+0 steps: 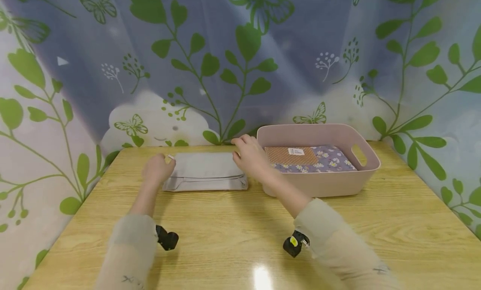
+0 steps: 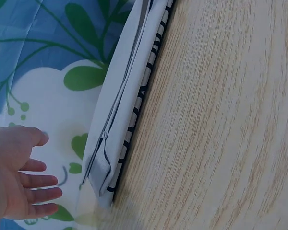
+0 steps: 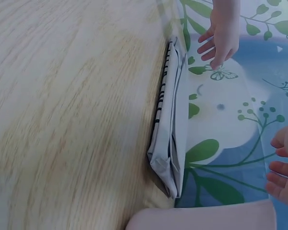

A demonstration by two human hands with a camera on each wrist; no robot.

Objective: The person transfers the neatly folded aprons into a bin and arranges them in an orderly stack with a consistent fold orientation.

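A folded pale grey cloth (image 1: pixel 204 169) lies flat on the wooden table, its layered open edge facing the near side. Black stripes show along its lower layer in both wrist views. My left hand (image 1: pixel 158 169) is over the cloth's left end, and in the left wrist view the fingers of that hand (image 2: pixel 26 177) are loosely spread and hold nothing. Over the right end is my right hand (image 1: pixel 253 156), between the cloth and the pink basket. The right wrist view shows this hand (image 3: pixel 285 165) relaxed, with nothing in its fingers.
The pink basket (image 1: pixel 319 185) with cut-out handles stands at the right. Inside it lies a folded floral cloth (image 1: pixel 332 158) with an orange dotted section and a white label (image 1: pixel 296 151). A leaf-patterned curtain (image 1: pixel 210 72) hangs right behind the table (image 1: pixel 225 240).
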